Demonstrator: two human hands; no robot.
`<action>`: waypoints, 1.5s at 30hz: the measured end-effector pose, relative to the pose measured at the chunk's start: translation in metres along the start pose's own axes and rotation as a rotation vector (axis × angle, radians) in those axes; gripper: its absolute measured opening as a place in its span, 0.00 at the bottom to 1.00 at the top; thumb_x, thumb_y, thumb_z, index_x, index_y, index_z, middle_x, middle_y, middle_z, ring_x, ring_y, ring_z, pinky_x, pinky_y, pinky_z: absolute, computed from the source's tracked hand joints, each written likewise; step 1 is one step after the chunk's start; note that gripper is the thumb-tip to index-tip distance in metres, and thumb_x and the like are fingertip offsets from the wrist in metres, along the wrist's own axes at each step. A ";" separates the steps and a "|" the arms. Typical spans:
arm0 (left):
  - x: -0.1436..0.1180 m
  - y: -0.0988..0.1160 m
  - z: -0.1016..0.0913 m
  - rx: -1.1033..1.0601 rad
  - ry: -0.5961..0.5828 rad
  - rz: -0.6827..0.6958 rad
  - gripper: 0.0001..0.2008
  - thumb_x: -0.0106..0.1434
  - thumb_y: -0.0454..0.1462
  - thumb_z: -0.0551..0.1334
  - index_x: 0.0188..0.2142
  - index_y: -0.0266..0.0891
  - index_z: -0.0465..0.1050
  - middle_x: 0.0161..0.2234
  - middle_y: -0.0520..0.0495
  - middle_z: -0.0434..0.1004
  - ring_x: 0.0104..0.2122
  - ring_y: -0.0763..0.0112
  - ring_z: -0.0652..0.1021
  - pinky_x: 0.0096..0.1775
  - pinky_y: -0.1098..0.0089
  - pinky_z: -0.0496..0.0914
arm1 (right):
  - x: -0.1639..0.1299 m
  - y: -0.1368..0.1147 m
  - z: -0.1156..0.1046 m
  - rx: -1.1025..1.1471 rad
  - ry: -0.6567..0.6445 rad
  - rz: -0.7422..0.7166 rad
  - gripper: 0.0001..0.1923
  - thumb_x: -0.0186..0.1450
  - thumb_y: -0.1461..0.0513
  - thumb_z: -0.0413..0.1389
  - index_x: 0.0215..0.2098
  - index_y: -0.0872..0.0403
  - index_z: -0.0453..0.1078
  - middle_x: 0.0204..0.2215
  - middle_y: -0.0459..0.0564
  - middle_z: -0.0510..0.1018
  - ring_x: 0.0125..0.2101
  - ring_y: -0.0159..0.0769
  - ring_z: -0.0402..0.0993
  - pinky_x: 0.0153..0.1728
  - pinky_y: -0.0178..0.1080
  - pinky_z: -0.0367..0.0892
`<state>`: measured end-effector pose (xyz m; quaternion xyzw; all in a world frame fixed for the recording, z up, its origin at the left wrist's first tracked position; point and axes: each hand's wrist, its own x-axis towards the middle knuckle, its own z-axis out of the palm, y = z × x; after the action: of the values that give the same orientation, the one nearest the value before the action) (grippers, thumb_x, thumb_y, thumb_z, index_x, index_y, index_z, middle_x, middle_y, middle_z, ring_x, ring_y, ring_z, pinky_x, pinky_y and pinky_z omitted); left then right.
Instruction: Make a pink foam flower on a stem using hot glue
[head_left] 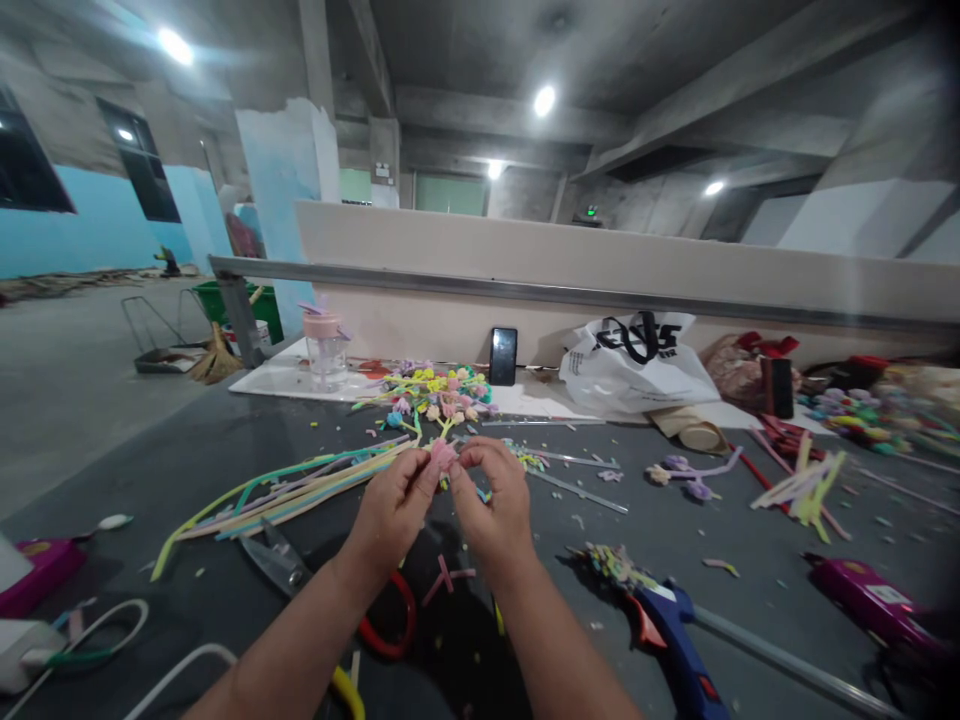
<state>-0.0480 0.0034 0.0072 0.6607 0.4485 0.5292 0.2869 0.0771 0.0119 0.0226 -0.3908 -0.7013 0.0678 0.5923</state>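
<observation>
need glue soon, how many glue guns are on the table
2 in view: a blue glue gun right of the hands, and a purple glue gun near the right edge. More may hide in the clutter.

Lay spread on the surface (675,520): stems (285,490) left of both hands, scissors (281,562) before them, glue gun (675,630) to the right, flowers (439,392) behind. Stood further back: cup (326,350), phone (503,356), bag (637,365).

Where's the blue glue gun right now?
In the head view, the blue glue gun lies on the table's lower right, just right of the right hand.
</observation>
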 end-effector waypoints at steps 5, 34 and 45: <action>0.003 -0.004 0.001 -0.092 -0.043 -0.093 0.13 0.64 0.44 0.50 0.28 0.40 0.63 0.21 0.55 0.63 0.19 0.76 0.66 0.22 0.75 0.61 | 0.000 -0.001 -0.001 -0.077 -0.018 -0.033 0.03 0.56 0.67 0.53 0.26 0.53 0.66 0.30 0.48 0.73 0.36 0.38 0.69 0.42 0.43 0.56; 0.001 -0.003 0.008 -0.261 0.049 -0.148 0.12 0.62 0.40 0.53 0.22 0.40 0.58 0.15 0.58 0.59 0.15 0.78 0.62 0.19 0.76 0.58 | -0.004 0.006 0.000 -0.167 0.001 -0.167 0.05 0.57 0.67 0.56 0.31 0.51 0.70 0.37 0.49 0.70 0.41 0.39 0.66 0.43 0.44 0.55; -0.004 0.001 0.010 -0.252 0.033 -0.145 0.13 0.61 0.41 0.54 0.21 0.39 0.59 0.17 0.57 0.60 0.17 0.78 0.62 0.21 0.76 0.58 | -0.009 0.008 0.006 -0.089 0.032 -0.113 0.05 0.60 0.69 0.51 0.29 0.53 0.65 0.33 0.48 0.66 0.37 0.38 0.63 0.40 0.43 0.56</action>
<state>-0.0380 0.0004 0.0038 0.5764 0.4296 0.5702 0.3977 0.0754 0.0143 0.0094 -0.3775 -0.7151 -0.0029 0.5883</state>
